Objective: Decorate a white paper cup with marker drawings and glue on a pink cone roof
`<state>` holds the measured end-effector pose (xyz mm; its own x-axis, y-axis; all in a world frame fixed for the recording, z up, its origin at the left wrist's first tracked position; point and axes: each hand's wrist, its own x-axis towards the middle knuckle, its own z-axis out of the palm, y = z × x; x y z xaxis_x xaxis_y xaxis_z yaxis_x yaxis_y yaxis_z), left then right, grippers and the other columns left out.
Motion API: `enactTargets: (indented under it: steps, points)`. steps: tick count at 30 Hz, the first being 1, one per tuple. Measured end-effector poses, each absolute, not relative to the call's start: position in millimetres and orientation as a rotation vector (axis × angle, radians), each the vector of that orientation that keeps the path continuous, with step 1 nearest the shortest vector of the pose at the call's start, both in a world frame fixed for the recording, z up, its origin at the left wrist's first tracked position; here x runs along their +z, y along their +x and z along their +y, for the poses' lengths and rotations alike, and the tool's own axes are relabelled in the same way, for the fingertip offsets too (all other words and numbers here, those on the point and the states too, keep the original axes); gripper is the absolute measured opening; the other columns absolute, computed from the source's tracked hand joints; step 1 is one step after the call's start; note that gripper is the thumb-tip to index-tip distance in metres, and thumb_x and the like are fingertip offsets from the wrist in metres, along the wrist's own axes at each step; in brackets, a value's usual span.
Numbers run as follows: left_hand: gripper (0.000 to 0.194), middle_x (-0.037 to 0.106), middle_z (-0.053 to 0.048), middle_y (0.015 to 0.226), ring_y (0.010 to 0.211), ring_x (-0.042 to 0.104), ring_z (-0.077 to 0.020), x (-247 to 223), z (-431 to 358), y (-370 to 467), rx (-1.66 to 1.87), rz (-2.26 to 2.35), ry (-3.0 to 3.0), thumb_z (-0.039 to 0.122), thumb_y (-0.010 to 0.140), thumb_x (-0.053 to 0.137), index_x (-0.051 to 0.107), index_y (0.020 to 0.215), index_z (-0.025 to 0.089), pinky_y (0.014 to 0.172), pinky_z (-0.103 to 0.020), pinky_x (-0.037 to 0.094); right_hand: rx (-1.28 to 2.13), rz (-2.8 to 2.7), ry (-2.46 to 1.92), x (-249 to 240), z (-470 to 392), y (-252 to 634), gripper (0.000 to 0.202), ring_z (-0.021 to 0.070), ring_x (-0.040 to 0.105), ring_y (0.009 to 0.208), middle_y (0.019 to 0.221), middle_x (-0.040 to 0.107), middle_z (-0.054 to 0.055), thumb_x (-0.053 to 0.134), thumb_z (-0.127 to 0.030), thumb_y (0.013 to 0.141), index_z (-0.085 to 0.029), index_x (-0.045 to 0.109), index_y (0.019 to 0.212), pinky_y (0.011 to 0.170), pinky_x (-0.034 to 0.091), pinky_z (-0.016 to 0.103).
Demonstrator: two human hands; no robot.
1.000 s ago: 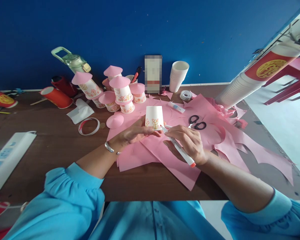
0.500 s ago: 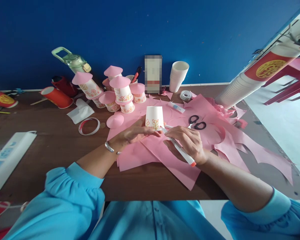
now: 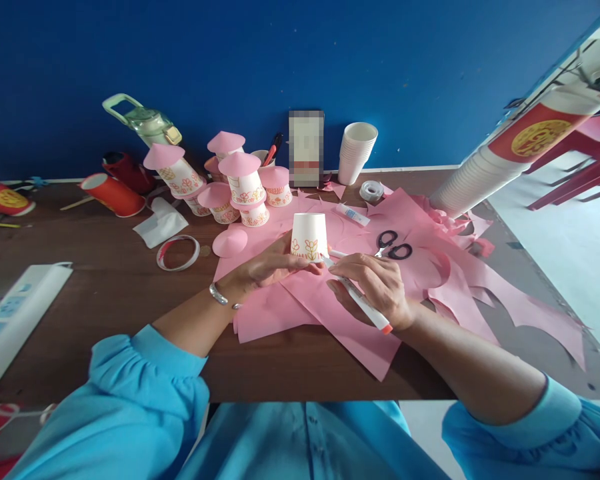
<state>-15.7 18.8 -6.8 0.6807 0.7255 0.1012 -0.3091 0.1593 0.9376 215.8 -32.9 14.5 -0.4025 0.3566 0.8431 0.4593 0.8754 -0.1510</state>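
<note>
Head view. An inverted white paper cup (image 3: 309, 230), narrow end uppermost, is held just above overlapping pink paper sheets (image 3: 330, 327) near the middle of the brown desk (image 3: 130, 300). Red and yellow-green flower outlines run along its lower band. The left hand (image 3: 280, 263), with a silver cuff bracelet (image 3: 219, 294) at its wrist, grips the cup low down, thumb across the front, fingers behind and beneath. The right hand (image 3: 373, 283) pinches a white marker (image 3: 363, 305) with an orange end between thumb and fingers; the tip lies at the cup's lower right edge, though contact cannot be told. Right of this hand lie black-handled scissors (image 3: 400, 251), their blades partly hidden. Beyond the cup, to the left, stand decorated cup towers (image 3: 247, 190) with pink conical roofs; a loose pink cone (image 3: 230, 243) lies in front. Behind, a phone (image 3: 307, 150) leans upright against the blue wall (image 3: 230, 67), beside nested white cups (image 3: 356, 157).
</note>
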Motion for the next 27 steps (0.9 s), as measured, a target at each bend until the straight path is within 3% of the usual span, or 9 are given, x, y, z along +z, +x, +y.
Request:
enactTargets:
  steps: [13, 19, 23, 27]
  points:
    - [0.039, 0.076, -0.008, 0.113, 0.11, 0.076, -0.0286, 8, 11, -14, 0.803, 0.434, 1.212, 0.056, 0.073, 0.093, 0.08, 0.09, 0.024, 0.092, -0.041, 0.066, -0.128, -2.049, -0.597, 14, -33, 216, 0.022, 0.0171, 0.077, 0.074, 0.09, 0.077, 0.003, 0.068, -0.013, 0.098, -0.021, 0.062, 0.117, 0.063, 0.062, 0.028]
    - [0.037, 0.074, -0.01, 0.123, 0.124, 0.071, -0.0336, 3, 14, -16, 0.786, 0.44, 1.278, 0.056, 0.076, 0.09, 0.082, 0.092, 0.024, 0.101, -0.048, 0.064, -0.123, -2.051, -0.568, 13, -33, 215, 0.023, 0.0186, 0.076, 0.074, 0.088, 0.076, 0.004, 0.07, -0.013, 0.097, -0.019, 0.063, 0.118, 0.063, 0.062, 0.03]
    - [0.039, 0.074, -0.01, 0.124, 0.119, 0.073, -0.0318, 1, 16, -14, 0.741, 0.432, 1.282, 0.054, 0.076, 0.091, 0.08, 0.097, 0.023, 0.095, -0.044, 0.065, -0.125, -2.058, -0.575, 13, -33, 215, 0.024, 0.0189, 0.076, 0.075, 0.089, 0.075, 0.003, 0.069, -0.014, 0.098, -0.02, 0.063, 0.12, 0.063, 0.062, 0.03]
    - [0.036, 0.077, -0.007, 0.113, 0.101, 0.075, -0.0232, 2, 17, -11, 0.703, 0.464, 1.259, 0.039, 0.082, 0.09, 0.075, 0.111, 0.025, 0.092, -0.04, 0.064, -0.134, -2.068, -0.586, 14, -33, 215, 0.024, 0.0193, 0.075, 0.075, 0.089, 0.075, 0.005, 0.069, -0.011, 0.097, -0.019, 0.062, 0.119, 0.062, 0.061, 0.03]
